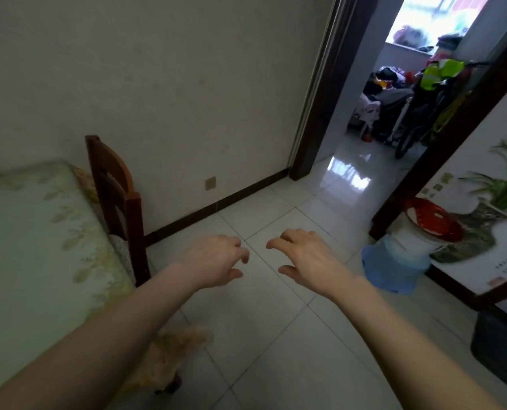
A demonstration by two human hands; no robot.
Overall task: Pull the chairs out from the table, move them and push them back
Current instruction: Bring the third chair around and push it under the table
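Note:
A dark wooden chair (119, 199) stands pushed in at the far end of the table (24, 247), which has a pale green leaf-patterned cloth and fills the left side. Its curved backrest faces me, close to the wall. My left hand (216, 260) hovers over the tiled floor to the right of the chair, fingers curled and apart, holding nothing. My right hand (305, 258) hangs beside it, also empty with loose fingers. Neither hand touches the chair.
A stack of stools (406, 250), blue at the bottom and red-topped, stands at right by a dark door frame (320, 93). The doorway leads to a cluttered room with a bicycle (423, 113). A dark bin (500, 347) sits at lower right. The cloth's yellow fringe (169, 356) hangs near my left forearm.

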